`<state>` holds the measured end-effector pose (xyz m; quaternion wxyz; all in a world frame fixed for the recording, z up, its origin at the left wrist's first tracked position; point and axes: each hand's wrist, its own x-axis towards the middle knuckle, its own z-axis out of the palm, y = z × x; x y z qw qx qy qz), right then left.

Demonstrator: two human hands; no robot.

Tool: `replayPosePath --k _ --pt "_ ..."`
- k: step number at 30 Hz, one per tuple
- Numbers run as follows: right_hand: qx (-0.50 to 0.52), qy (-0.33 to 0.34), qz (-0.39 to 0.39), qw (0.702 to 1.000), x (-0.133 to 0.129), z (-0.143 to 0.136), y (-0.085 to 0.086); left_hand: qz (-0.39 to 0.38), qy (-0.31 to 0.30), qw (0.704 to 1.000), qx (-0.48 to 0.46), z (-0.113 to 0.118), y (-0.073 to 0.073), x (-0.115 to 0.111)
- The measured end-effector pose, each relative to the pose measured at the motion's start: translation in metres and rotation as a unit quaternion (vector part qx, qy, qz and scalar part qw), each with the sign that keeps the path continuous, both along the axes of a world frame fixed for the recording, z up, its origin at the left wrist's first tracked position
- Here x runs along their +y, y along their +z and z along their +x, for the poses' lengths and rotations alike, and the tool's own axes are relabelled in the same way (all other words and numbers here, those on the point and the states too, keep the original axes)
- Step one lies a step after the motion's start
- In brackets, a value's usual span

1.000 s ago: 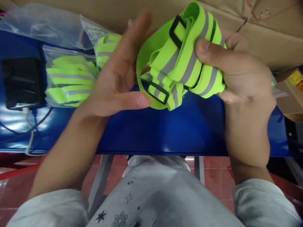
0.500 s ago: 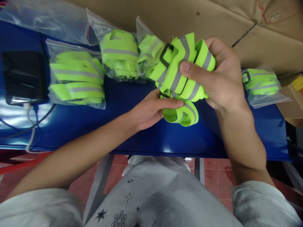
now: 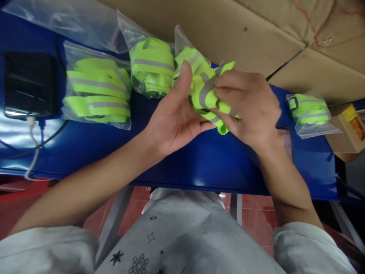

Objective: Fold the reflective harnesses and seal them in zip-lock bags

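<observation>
A bundle of neon yellow-green reflective straps (image 3: 207,91) with grey stripes is held above the blue table. My right hand (image 3: 248,106) is closed around the bundle's right side, with its fingers pinching the folded bands. My left hand (image 3: 173,118) is open at the bundle's left side, thumb raised and apart. Its other fingers reach behind and below the straps, partly hidden. Right behind the bundle lies a clear zip bag of similar straps (image 3: 192,59), partly covered by it.
Two more bagged strap bundles, a left one (image 3: 98,91) and a middle one (image 3: 152,66), lie on the blue table (image 3: 182,167). A small bagged bundle (image 3: 309,110) is at right. A black box with cables (image 3: 30,83), cardboard boxes (image 3: 285,42) and a partly hidden phone-like object (image 3: 286,142) are around.
My left hand has let go of the lower loop and opened, thumb up. My right hand has turned over and come lower, and the straps are more gathered between both hands.
</observation>
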<state>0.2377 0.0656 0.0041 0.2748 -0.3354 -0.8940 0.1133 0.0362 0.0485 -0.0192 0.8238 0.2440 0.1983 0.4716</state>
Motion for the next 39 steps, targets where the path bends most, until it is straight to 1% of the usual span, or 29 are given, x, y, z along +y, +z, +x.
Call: replayPosePath --k 3,5,6,7,8,9,11,12,14,15,16,17,18,21,23,25,27,28,29,30,31,32,33,34,35,36,37,38,39 --pt "-0.035 0.066 0.023 0.997 -0.002 -0.008 -0.011 -0.010 0.041 0.999 -0.008 0.000 -0.006 0.005" --pt "-0.023 0.091 0.001 0.996 -0.005 -0.015 -0.012 -0.015 0.066 0.998 0.014 0.000 -0.011 0.009" --pt "0.004 0.088 -0.019 0.996 -0.007 -0.017 -0.012 -0.010 0.075 0.997 0.032 0.000 -0.013 0.011" --pt "0.052 0.067 -0.034 0.996 -0.009 -0.019 -0.011 0.006 0.082 0.995 0.052 0.000 -0.014 0.012" --pt "0.119 0.028 -0.047 0.991 -0.011 -0.020 -0.010 0.029 0.090 0.993 0.071 0.001 -0.014 0.013" --pt "0.196 -0.020 -0.061 0.979 -0.013 -0.020 -0.009 0.053 0.102 0.990 0.087 0.001 -0.014 0.012" --pt "0.334 -0.097 -0.117 0.930 -0.017 -0.020 -0.009 0.103 0.136 0.979 0.116 0.003 -0.013 0.008" --pt "0.378 -0.110 -0.173 0.903 -0.020 -0.021 -0.011 0.127 0.151 0.972 0.127 0.004 -0.013 0.004" --pt "0.415 -0.105 -0.318 0.846 -0.028 -0.021 -0.016 0.174 0.168 0.957 0.162 0.007 -0.015 -0.003" --pt "0.425 -0.108 -0.376 0.816 -0.033 -0.022 -0.019 0.198 0.175 0.946 0.187 0.009 -0.016 -0.006" --pt "0.435 -0.119 -0.414 0.791 -0.039 -0.022 -0.021 0.221 0.179 0.935 0.213 0.010 -0.017 -0.009" --pt "0.446 -0.132 -0.432 0.773 -0.045 -0.022 -0.024 0.240 0.182 0.924 0.235 0.011 -0.019 -0.011" --pt "0.456 -0.143 -0.434 0.764 -0.050 -0.022 -0.026 0.251 0.183 0.916 0.252 0.012 -0.020 -0.013" --pt "0.474 -0.163 -0.411 0.762 -0.063 -0.020 -0.029 0.261 0.178 0.908 0.274 0.015 -0.024 -0.015" --pt "0.479 -0.191 -0.403 0.756 -0.066 -0.017 -0.029 0.259 0.156 0.916 0.263 0.018 -0.029 -0.016" --pt "0.480 -0.227 -0.425 0.733 -0.065 -0.015 -0.027 0.257 0.108 0.930 0.239 0.022 -0.038 -0.018" --pt "0.479 -0.246 -0.471 0.699 -0.062 -0.012 -0.027 0.250 0.054 0.940 0.227 0.027 -0.045 -0.022" --pt "0.481 -0.247 -0.491 0.683 -0.060 -0.010 -0.027 0.253 0.032 0.938 0.236 0.029 -0.046 -0.023" --pt "0.487 -0.247 -0.504 0.669 -0.058 -0.006 -0.028 0.265 0.016 0.930 0.256 0.027 -0.044 -0.024" --pt "0.494 -0.247 -0.508 0.660 -0.056 -0.002 -0.029 0.290 0.006 0.914 0.283 0.022 -0.040 -0.024" --pt "0.503 -0.251 -0.506 0.655 -0.054 0.003 -0.030 0.327 -0.003 0.889 0.319 0.013 -0.032 -0.021" --pt "0.510 -0.257 -0.500 0.651 -0.052 0.008 -0.032 0.373 0.003 0.854 0.364 -0.003 -0.021 -0.015" --pt "0.515 -0.264 -0.493 0.650 -0.050 0.014 -0.034 0.427 0.017 0.806 0.410 -0.024 -0.009 -0.005" --pt "0.519 -0.270 -0.488 0.648 -0.049 0.020 -0.036 0.477 0.026 0.741 0.472 -0.050 0.003 0.009" --pt "0.523 -0.274 -0.485 0.645 -0.047 0.025 -0.038 0.509 0.057 0.673 0.534 -0.079 0.014 0.028" --pt "0.527 -0.276 -0.485 0.641 -0.046 0.029 -0.039 0.526 0.101 0.618 0.575 -0.111 0.023 0.049" --pt "0.530 -0.275 -0.486 0.638 -0.045 0.032 -0.040 0.507 0.108 0.579 0.629 -0.142 0.028 0.073" --pt "0.534 -0.271 -0.488 0.636 -0.044 0.033 -0.041 0.482 0.106 0.561 0.665 -0.171 0.030 0.097" --pt "0.535 -0.267 -0.489 0.635 -0.045 0.034 -0.041 0.469 0.076 0.559 0.680 -0.195 0.029 0.120"
